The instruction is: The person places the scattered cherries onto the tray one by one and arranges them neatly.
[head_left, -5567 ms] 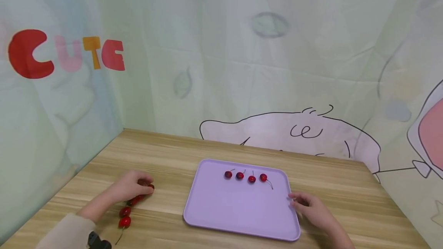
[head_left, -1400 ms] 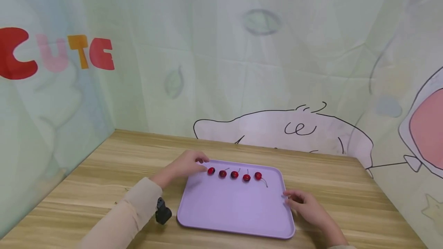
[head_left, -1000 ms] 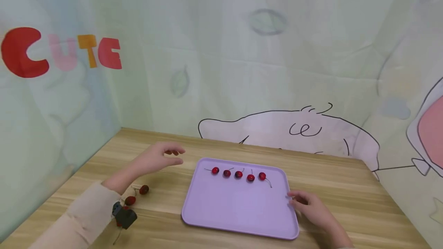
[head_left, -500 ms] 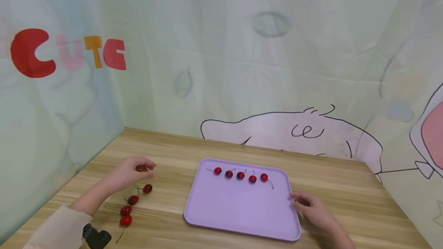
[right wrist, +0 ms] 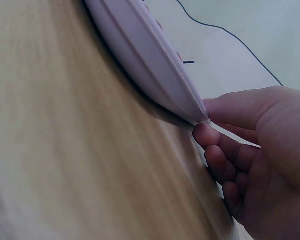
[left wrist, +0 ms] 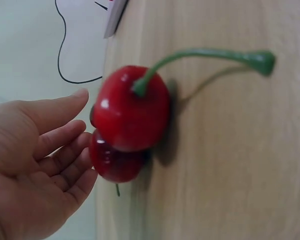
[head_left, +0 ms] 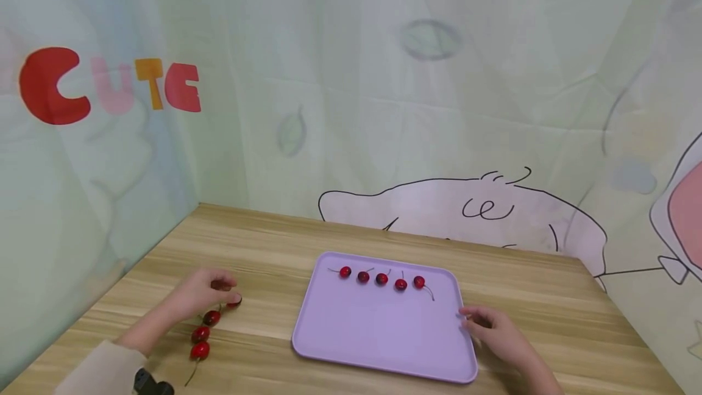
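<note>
My left hand (head_left: 200, 291) is at the far end of a slanting row of red cherries on the table. Its thumb partly covers the farthest cherry (head_left: 234, 303); a gap shows between thumb and fingers. Nearer lie a dark cherry (head_left: 211, 318), another cherry (head_left: 200, 334) and the nearest cherry (head_left: 200, 350), whose curved green stem shows large in the left wrist view. My right hand (head_left: 499, 331) pinches the right rim of the lilac tray (head_left: 378, 334) between thumb and forefinger. Several cherries stand in a line along the tray's far side, the leftmost cherry (head_left: 345, 272) with its stem pointing left.
The wooden table (head_left: 263, 236) meets a printed cloth backdrop (head_left: 351, 108) at its back and sides. A black wrist camera (head_left: 150, 383) sits at the left sleeve (head_left: 104, 370), close to the nearest cherry. Table surface separates the cherry row from the tray.
My left hand set a fifth cherry at the left end of the tray's line, let go, drew back left and lowered to the farthest table cherry. My right hand stayed at the rim.
</note>
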`<state>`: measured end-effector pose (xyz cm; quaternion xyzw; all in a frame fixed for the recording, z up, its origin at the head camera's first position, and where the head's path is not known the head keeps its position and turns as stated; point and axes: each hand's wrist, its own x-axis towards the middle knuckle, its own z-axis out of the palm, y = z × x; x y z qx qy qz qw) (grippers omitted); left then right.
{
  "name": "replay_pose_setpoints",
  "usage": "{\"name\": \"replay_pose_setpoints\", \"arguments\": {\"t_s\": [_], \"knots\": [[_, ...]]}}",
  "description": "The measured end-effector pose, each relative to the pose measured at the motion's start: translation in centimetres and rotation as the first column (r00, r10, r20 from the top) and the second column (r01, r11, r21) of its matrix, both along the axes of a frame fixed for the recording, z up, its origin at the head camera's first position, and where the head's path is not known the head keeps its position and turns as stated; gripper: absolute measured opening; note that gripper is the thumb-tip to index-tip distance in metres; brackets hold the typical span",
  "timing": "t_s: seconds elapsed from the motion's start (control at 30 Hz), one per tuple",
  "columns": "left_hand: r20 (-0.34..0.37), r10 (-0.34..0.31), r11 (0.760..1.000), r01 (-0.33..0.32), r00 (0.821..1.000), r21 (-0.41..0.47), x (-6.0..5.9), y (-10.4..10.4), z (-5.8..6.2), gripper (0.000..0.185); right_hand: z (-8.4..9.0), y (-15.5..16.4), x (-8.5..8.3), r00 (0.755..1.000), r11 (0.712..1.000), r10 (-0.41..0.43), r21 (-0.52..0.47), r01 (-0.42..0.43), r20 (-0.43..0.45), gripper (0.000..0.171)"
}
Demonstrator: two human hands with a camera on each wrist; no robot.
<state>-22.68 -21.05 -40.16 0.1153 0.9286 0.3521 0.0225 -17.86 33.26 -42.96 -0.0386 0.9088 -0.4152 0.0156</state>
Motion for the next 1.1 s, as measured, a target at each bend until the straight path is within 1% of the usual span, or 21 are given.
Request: {"name": "replay_pose_setpoints", "arguments": {"t_s": [0.17, 0.23, 0.43, 0.5, 0.67, 0.77, 0.9, 1.1], "knots": [[0.015, 0.006, 1.000, -0.006, 1.000, -0.001, -0.04, 0.07, -0.36, 0.034, -0.12, 0.13, 0.06, 1.000, 1.000, 0.018, -0.017, -0.019, -0.014, 0.032], [0.015, -0.003, 1.000, 0.003, 1.000, 0.000, 0.02, 0.11, -0.42, 0.032, -0.14, 0.13, 0.08, 1.000, 1.000, 0.017, -0.013, -0.017, -0.017, 0.032], [0.025, -0.021, 1.000, 0.022, 0.999, -0.009, 0.02, 0.22, -0.54, 0.020, -0.01, -0.02, 0.14, 1.000, 1.000, -0.004, -0.005, 0.004, -0.011, 0.031], [0.030, -0.023, 1.000, 0.024, 0.999, -0.017, -0.04, 0.23, -0.58, 0.018, 0.00, -0.01, 0.13, 1.000, 1.000, 0.006, -0.002, -0.006, -0.017, 0.032], [0.050, -0.020, 1.000, 0.021, 0.999, -0.018, -0.13, 0.24, -0.49, 0.021, 0.10, -0.02, 0.13, 1.000, 1.000, 0.013, 0.000, -0.013, -0.014, 0.032], [0.062, -0.019, 1.000, 0.020, 0.998, -0.014, -0.12, 0.32, -0.25, 0.022, 0.12, -0.06, 0.10, 1.000, 1.000, 0.003, 0.011, -0.003, -0.009, 0.032], [0.065, -0.016, 0.999, 0.018, 0.998, -0.031, -0.12, 0.54, 0.03, 0.024, 0.00, -0.06, 0.01, 1.000, 1.000, -0.014, 0.010, 0.014, -0.002, 0.031], [0.071, -0.015, 0.999, 0.018, 0.997, -0.048, -0.24, 0.62, -0.07, 0.027, -0.22, 0.14, -0.05, 1.000, 1.000, 0.011, -0.016, -0.011, -0.013, 0.032]]}}
